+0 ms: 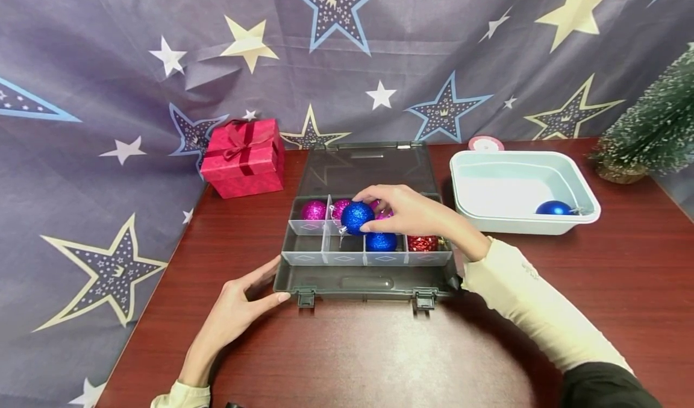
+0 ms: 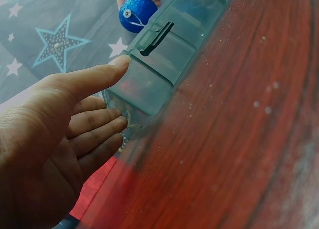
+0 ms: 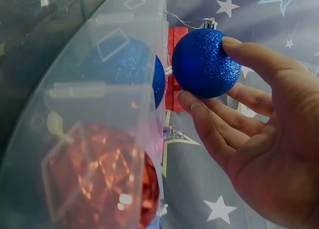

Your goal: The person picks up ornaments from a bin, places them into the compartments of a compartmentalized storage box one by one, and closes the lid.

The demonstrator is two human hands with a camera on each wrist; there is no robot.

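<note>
My right hand (image 1: 409,210) pinches a glittery blue Christmas ball (image 1: 358,216) between thumb and fingers, above the divided plastic box (image 1: 325,280). In the right wrist view that ball (image 3: 204,64) has a metal cap and a string loop. My left hand (image 1: 233,311) touches the box's front left corner, thumb at the front edge, fingers fairly straight along the side. Pink balls (image 1: 313,211) sit in the back compartments, partly hidden by my right hand. Another blue ball (image 1: 382,242) and a red faceted ball (image 1: 423,243) lie in the front row, right of two bare compartments.
The box's smoky lid (image 1: 368,176) is folded back. Right of it stands a pale tub (image 1: 509,224) with one blue ball (image 1: 554,208). A red gift box (image 1: 244,161), a ribbon roll (image 1: 485,144) and a small frosted tree (image 1: 650,119) stand at the back.
</note>
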